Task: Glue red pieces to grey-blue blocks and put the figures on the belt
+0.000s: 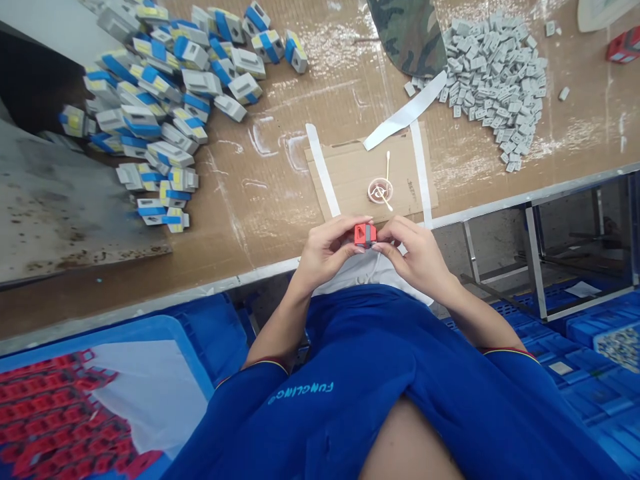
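A small red plastic housing (pixel 365 235) with a grey band is held up between my two hands, just past the table's front edge. My left hand (pixel 326 252) is closed, pinching its left end between thumb and fingers. At the other end, my right hand (pixel 419 253) is closed too, thumb and fingertips pressed to its right side. Whether a small grey piece sits between those right fingertips, I cannot tell. Beyond my hands, a small round cup (pixel 380 191) with a cotton swab (pixel 388 168) beside it rests on a taped cardboard sheet (pixel 350 163).
Grey housings with blue and yellow bands (pixel 165 100) are heaped at the back left, near a metal panel (pixel 65 200). Small grey pieces (pixel 500 80) lie piled at the back right beside a camouflage cloth (pixel 410 33). A blue bin (pixel 185 347) at lower left contains red housings (pixel 60 413).
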Available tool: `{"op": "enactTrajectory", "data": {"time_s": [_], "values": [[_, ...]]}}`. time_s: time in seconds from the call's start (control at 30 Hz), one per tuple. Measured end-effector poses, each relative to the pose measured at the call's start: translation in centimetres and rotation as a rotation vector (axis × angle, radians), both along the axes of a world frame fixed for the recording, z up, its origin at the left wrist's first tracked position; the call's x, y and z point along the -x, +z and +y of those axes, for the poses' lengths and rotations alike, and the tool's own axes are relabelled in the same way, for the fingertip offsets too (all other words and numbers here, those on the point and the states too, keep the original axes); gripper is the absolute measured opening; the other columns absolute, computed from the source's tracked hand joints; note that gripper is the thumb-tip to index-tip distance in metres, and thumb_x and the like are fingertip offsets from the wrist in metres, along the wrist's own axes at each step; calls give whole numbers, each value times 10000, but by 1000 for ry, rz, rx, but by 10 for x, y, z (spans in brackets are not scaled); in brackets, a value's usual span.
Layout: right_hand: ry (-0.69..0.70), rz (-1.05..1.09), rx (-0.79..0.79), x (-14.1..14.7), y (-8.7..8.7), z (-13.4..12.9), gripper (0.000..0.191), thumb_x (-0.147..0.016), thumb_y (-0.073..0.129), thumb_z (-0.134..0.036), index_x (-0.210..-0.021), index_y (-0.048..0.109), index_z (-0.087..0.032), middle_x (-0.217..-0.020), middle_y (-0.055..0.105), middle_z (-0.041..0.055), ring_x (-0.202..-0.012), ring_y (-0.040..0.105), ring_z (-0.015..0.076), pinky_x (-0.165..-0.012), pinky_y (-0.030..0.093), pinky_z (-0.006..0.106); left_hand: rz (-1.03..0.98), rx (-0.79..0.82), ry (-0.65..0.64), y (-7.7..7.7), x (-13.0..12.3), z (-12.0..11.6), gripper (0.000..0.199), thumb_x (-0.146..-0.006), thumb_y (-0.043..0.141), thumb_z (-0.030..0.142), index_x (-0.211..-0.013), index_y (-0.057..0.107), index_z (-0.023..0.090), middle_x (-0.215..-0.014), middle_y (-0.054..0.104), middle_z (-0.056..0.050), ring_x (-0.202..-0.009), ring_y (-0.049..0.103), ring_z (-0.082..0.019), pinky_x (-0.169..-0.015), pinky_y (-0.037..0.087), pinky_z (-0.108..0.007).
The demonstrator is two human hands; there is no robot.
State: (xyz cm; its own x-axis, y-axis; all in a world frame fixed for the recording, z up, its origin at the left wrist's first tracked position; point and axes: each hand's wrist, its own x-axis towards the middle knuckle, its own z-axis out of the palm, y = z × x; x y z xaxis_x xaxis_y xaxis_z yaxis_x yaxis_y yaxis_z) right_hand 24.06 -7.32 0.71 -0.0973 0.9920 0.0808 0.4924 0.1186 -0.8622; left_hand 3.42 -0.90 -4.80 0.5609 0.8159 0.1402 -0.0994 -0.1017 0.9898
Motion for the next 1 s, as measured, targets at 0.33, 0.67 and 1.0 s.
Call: {"op": "enactTrajectory", "data": {"time_s": [0.33, 0.67, 1.0], "values": [[17, 18, -38, 14, -2, 0, 307, -1040, 557, -156, -794, 403, -257, -759, 483, -24, -692, 452, 157, -638, 333, 302, -2, -81, -34, 2, 3, 2, 365, -947, 832, 359, -1287, 811, 230, -1189, 841, -128, -1086, 803, -239, -956, 636, -334], [-66, 7, -99, 17, -3, -7, 185, -1074, 564, -177, -902, 570, -243, -847, 613, 9, -752, 552, 165, -670, 405, 309, -29, -22, 38, 0, 1, -3, 397, -934, 845, 335, -1318, 798, 244, -1247, 828, -124, -1124, 793, -241, -977, 636, -342], [-18, -84, -167, 14, -7, -6, 192, -1058, 561, -208, -869, 563, -241, -793, 587, -2, -707, 510, 159, -655, 403, 314, 4, -66, 2, 4, 1, -1, 357, -983, 782, 308, -1334, 783, 241, -1264, 817, -125, -1119, 780, -232, -966, 609, -330]]}}
